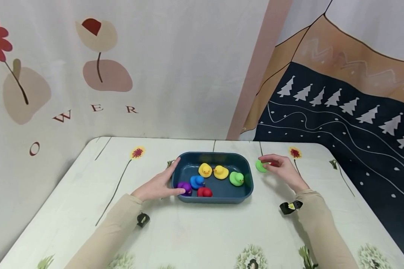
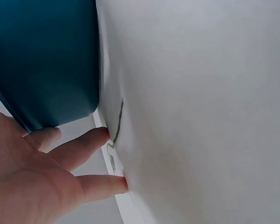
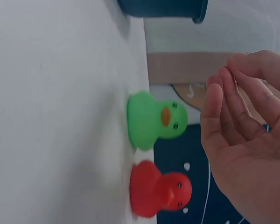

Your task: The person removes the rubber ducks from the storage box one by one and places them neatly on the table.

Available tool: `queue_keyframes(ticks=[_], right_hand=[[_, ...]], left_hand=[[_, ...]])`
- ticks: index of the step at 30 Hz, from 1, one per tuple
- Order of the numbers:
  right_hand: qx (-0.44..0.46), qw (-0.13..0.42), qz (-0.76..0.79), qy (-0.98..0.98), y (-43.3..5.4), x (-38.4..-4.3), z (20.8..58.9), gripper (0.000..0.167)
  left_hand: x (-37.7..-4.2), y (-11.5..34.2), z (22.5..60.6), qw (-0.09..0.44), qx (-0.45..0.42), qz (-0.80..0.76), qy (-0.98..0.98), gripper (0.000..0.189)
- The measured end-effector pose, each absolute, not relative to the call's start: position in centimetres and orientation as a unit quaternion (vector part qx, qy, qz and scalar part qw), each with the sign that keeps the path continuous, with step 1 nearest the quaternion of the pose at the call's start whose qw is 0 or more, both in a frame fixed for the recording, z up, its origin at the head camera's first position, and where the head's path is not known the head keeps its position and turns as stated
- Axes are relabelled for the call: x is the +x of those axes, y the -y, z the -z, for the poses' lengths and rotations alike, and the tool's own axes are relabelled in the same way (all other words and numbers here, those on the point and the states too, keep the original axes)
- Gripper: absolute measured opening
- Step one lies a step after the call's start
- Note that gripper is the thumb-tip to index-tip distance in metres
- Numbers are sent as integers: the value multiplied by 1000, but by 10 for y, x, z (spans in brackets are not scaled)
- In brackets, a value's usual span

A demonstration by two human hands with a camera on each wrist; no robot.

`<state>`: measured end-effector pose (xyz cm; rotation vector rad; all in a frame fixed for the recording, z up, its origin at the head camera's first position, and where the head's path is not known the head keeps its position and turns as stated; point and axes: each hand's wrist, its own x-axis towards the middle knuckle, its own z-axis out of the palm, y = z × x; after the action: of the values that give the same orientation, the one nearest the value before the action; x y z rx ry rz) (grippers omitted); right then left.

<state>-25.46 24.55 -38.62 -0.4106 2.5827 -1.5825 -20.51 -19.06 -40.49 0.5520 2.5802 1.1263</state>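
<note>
My left hand (image 1: 159, 185) rests at the left end of a dark blue rectangular tub (image 1: 215, 200), its fingers spread and fairly straight. Its thumb reaches over the rim beside a purple rubber duck (image 1: 187, 188). Also inside the tub are two yellow ducks (image 1: 205, 170), a blue duck (image 1: 197, 182), a red duck (image 1: 205, 192) and a green duck (image 1: 236, 179). Over the table right of the tub hovers my right hand (image 1: 282, 170), fingers loosely bent and holding nothing. Below it, a second green duck (image 3: 151, 120) and a second red duck (image 3: 159, 189) stand side by side; the hand mostly hides that red one in the head view.
A white cloth with printed flowers (image 1: 137, 152) covers the table (image 1: 202, 235). Behind it hangs a pale printed curtain (image 1: 181, 74), with a dark tree-patterned cloth (image 1: 323, 116) to the right. Each wrist wears a small black camera (image 1: 143, 219).
</note>
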Motion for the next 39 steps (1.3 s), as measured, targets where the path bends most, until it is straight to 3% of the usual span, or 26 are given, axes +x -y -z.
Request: queue_keyframes(ticks=[39], right_hand=[[-268,103,523,-803,-168,-250,378,26]], left_hand=[[-208,192,406,133,200,-388,-890,107]])
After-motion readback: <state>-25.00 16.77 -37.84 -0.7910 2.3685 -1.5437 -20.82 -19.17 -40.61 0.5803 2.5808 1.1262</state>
